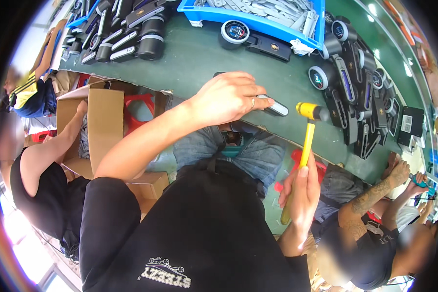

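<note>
My left hand (231,100) is closed over a black device with a grey strip (278,109) and presses it against the green table near the front edge. Most of that device is hidden under the fingers; one grey-strip end shows at the right. In my right hand (302,192) is a mallet (307,138), gripped by its yellow handle. The mallet's yellow and black head is raised just right of the device, apart from it. Beyond my left hand, another black device with a round dial (235,32) lies on the table.
A blue bin (258,19) of grey strips stands at the back. Black devices are piled at left (151,46) and right (345,82). A cardboard box (107,126) stands left, where a person reaches in. Another person with a tattooed arm (370,199) works at right.
</note>
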Available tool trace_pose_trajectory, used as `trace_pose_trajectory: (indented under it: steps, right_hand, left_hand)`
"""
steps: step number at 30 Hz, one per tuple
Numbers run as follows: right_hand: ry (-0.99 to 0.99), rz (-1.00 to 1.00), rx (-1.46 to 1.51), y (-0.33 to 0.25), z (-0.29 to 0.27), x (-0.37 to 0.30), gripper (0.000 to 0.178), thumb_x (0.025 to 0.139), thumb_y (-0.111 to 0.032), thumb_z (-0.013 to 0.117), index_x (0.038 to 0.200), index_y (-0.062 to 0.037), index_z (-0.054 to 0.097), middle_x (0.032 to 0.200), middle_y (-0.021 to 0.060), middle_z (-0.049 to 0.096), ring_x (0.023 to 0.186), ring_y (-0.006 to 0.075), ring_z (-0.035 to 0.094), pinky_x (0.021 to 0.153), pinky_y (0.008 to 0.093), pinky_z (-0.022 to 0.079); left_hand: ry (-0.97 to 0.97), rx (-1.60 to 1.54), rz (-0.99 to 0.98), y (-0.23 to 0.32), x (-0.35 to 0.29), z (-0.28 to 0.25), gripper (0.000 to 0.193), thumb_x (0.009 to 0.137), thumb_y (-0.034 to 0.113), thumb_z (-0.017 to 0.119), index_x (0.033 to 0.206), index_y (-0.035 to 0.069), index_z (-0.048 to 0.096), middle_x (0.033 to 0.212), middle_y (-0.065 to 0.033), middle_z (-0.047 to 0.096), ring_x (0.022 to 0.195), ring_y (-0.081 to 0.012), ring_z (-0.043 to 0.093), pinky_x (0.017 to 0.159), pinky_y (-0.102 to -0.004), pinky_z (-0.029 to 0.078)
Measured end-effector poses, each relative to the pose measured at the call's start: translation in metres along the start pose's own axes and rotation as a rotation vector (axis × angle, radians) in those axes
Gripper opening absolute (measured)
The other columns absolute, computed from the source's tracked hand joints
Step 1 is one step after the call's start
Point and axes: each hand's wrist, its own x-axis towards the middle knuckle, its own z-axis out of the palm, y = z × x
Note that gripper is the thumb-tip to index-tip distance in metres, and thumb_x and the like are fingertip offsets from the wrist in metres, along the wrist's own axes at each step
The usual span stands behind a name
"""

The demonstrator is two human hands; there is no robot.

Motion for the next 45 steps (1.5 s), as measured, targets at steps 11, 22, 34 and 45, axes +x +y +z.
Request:
trace_pose_trajectory:
  steps: [11,22,34,45]
  right_hand:
    - [0.052,0.041,-0.123,0.012,0.022,0.003,0.049,0.116,-0.024,0.04,0.161,-0.0062,0.04,0.06,-0.0036,0.045,0.044,0.0051,0.04,0.041,0.0213,0.035]
    - [0.049,0.007,-0.099,0.014,0.019,0.002,0.049,0.116,-0.026,0.041,0.162,-0.0091,0.039,0.059,-0.0035,0.043,0.044,0.0052,0.041,0.042,0.0223,0.036]
    - [0.076,-0.027,0.079,0.01,0.001,0.008,0.052,0.117,-0.029,0.04,0.164,-0.0082,0.034,0.066,-0.0018,0.049,0.046,0.0053,0.044,0.043,0.0212,0.041]
    - [0.004,-0.159,-0.157,-0.019,0.035,0.015,0.051,0.115,-0.017,0.039,0.164,-0.0014,0.032,0.059,-0.001,0.049,0.047,0.005,0.045,0.046,0.0221,0.04]
  left_hand:
    - [-0.002,-0.033,-0.008,0.0,-0.001,0.003,0.028,0.081,0.011,0.079,0.109,0.012,0.081,0.106,-0.0047,0.077,0.093,-0.0279,0.072,0.093,-0.0396,0.059]
    - [-0.012,-0.054,-0.046,0.003,-0.001,0.002,0.031,0.081,0.013,0.08,0.111,0.012,0.079,0.104,-0.0041,0.076,0.094,-0.027,0.071,0.096,-0.0405,0.058]
    - [-0.214,0.022,0.234,-0.007,0.018,-0.022,0.026,0.075,0.013,0.069,0.1,0.01,0.078,0.133,-0.0073,0.065,0.125,-0.0312,0.057,0.115,-0.0426,0.044]
    - [0.226,0.004,-0.228,0.008,-0.051,0.003,0.042,0.084,0.01,0.084,0.125,0.011,0.074,0.113,-0.0103,0.077,0.097,-0.0301,0.074,0.093,-0.0403,0.06]
